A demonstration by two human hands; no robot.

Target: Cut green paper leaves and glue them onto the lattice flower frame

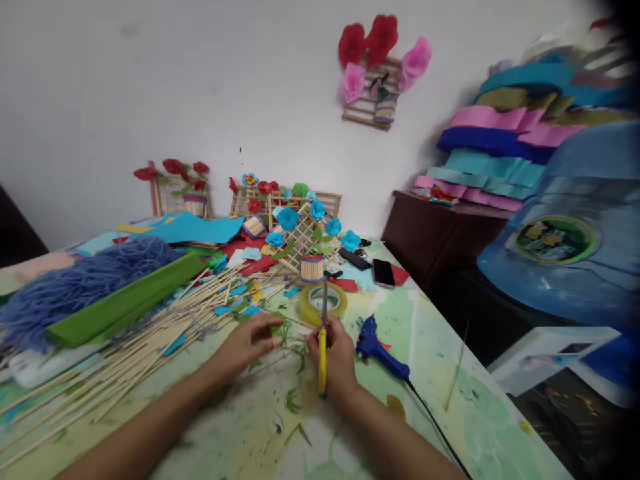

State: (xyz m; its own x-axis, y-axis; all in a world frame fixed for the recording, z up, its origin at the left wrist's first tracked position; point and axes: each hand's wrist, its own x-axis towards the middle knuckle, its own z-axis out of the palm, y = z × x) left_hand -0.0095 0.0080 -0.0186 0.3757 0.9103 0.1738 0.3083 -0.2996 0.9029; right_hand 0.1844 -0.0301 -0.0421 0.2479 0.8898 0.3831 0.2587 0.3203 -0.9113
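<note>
The right hand (343,357) grasps yellow scissors (323,363); whether the left hand (243,343) grips anything is unclear. The blue-flowered lattice (301,238) looks assembled; green snippets (292,401) lie loose.

A craft workspace, with paper flowers (287,219), wooden sticks (165,333) and a glue gun (383,353).

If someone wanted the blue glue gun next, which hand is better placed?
Probably the right hand: the glue gun lies just beside it, while the left hand would have to reach across. The right seems to hold yellow-handled scissors, though, so it may need to free itself.
</note>
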